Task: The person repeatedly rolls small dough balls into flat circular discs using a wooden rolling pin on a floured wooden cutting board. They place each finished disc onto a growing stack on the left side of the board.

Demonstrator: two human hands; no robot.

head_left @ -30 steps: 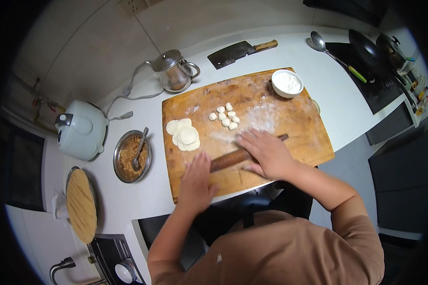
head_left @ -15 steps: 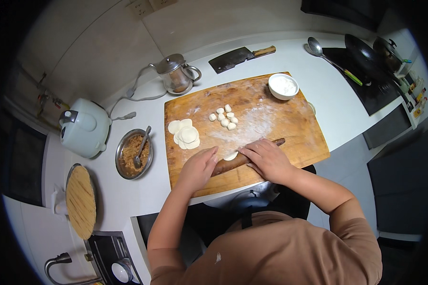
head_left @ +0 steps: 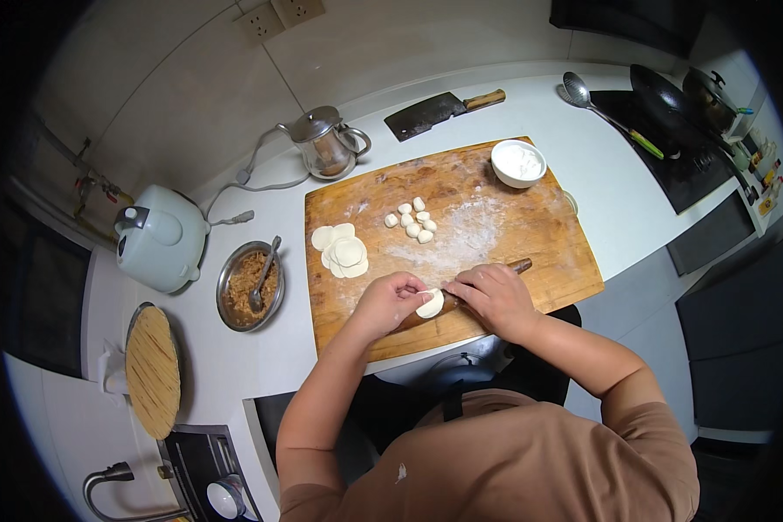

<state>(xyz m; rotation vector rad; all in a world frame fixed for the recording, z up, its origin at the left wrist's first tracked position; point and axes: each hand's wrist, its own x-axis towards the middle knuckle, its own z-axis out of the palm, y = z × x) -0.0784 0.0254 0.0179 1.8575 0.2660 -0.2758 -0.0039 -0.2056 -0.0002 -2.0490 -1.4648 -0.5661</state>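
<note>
Here, mid-frame, the left hand point(head_left: 390, 304) pinches a dough round point(head_left: 431, 305); the right hand point(head_left: 498, 300) covers the rolling pin point(head_left: 520, 266), grip hidden; floured board point(head_left: 470, 235) opens above, edge below.

The left fingers point(head_left: 406, 285) hold a flat dough round point(head_left: 431, 304).

The left forearm point(head_left: 326, 387) and right forearm point(head_left: 592, 348) are converging across the cutting board point(head_left: 552, 230)'s near edge; the left hand point(head_left: 393, 301) is pinching, and the right hand point(head_left: 498, 297), nearer the right corner, is lying palm down.
</note>
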